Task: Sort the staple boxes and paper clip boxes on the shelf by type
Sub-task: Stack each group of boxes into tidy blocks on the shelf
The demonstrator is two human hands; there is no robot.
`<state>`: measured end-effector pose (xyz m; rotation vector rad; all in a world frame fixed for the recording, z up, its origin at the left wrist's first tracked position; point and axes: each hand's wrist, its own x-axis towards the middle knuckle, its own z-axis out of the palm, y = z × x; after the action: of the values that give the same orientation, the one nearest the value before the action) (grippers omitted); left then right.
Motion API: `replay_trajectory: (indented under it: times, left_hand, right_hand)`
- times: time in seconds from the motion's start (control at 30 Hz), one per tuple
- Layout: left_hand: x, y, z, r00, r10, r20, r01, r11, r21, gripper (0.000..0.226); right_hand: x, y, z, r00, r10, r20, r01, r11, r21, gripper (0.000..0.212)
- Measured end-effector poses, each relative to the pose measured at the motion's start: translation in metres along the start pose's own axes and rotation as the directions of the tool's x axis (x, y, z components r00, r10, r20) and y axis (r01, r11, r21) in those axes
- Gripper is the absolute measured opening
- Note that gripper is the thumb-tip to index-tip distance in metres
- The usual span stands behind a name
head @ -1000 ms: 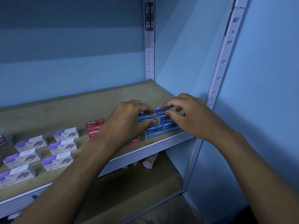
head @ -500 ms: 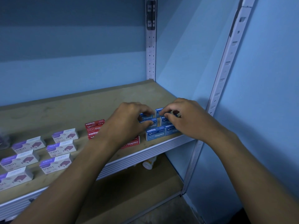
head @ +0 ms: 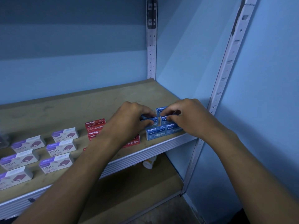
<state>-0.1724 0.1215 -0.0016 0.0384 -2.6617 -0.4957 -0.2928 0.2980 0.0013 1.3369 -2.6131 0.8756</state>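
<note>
Head view: the sorting looks far along. On the wooden shelf the purple-and-white staple boxes lie in two columns toward the left front edge, the red staple boxes form a group near the middle, partly hidden behind the left forearm, and the blue staple boxes are packed together at the right front corner, touching one another. The step in hand appears to be squaring up that blue block. The left hand has its fingers curled down, thumb and fingertips pinching a blue box on the left side of the block's middle row. The right hand is likewise curled, its fingertips nipping a blue box in the rows behind the front pair; both grips are narrow, closed on cardboard. Whether any box is lifted clear of the shelf I cannot tell. The next move probably calls for nudging these boxes flush with their neighbours without pushing the front pair over the shelf's front edge
</note>
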Motion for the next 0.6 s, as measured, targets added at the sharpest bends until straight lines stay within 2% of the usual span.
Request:
replay_trajectory:
  times: [0.23, 0.6]
  left_hand:
    - [0.000, 0.010, -0.007, 0.999, 0.016, -0.036, -0.017, 0.999, -0.037, 0.025]
    - [-0.007, 0.020, -0.009, 1.000, -0.023, 0.018, 0.025, 0.998, -0.060, 0.022]
  right_hand:
    - [-0.006, -0.001, -0.011, 0.999, -0.035, -0.010, 0.035, 0.999, 0.021, 0.023]
    - [-0.018, -0.004, -0.013, 0.997, -0.072, 0.038, 0.073, 0.997, -0.018, 0.024]
